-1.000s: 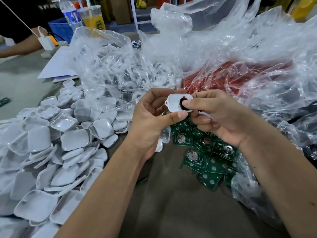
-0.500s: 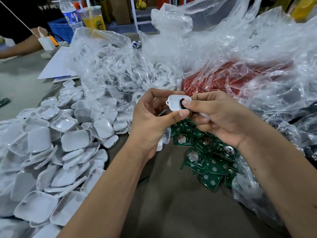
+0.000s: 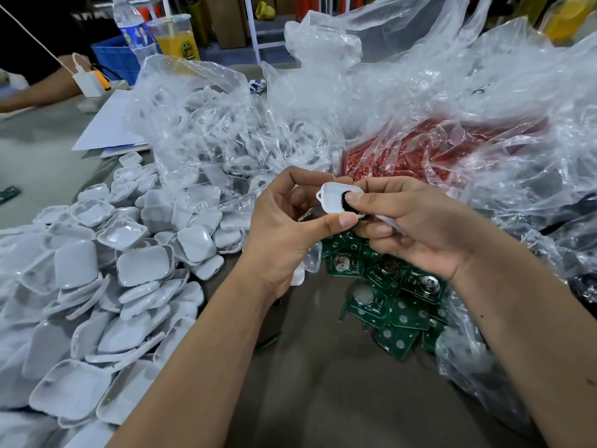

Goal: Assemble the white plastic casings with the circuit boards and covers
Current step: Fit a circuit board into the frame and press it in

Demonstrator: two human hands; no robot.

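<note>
A small white plastic casing [image 3: 332,197] with a loop at its left corner is held up in front of me. My left hand [image 3: 284,227] pinches it between thumb and curled fingers. My right hand [image 3: 416,221] grips its right side, the index fingertip pressing a dark round part [image 3: 343,202] in the casing; its lower fingers also hold a thin white piece [image 3: 389,223]. Below the hands lies a heap of green circuit boards [image 3: 387,292]. A large pile of white covers [image 3: 106,270] spreads over the table to the left.
Clear plastic bags [image 3: 226,124] of white parts and a bag of red parts [image 3: 420,156] stand behind the hands. Another person's arm [image 3: 35,92], a water bottle [image 3: 132,27], a cup of orange drink [image 3: 177,37] and papers [image 3: 109,124] are at the far left.
The casing has tilted flatter between my hands, and both hands have dipped slightly. The dark round part shows less under my right index finger.
</note>
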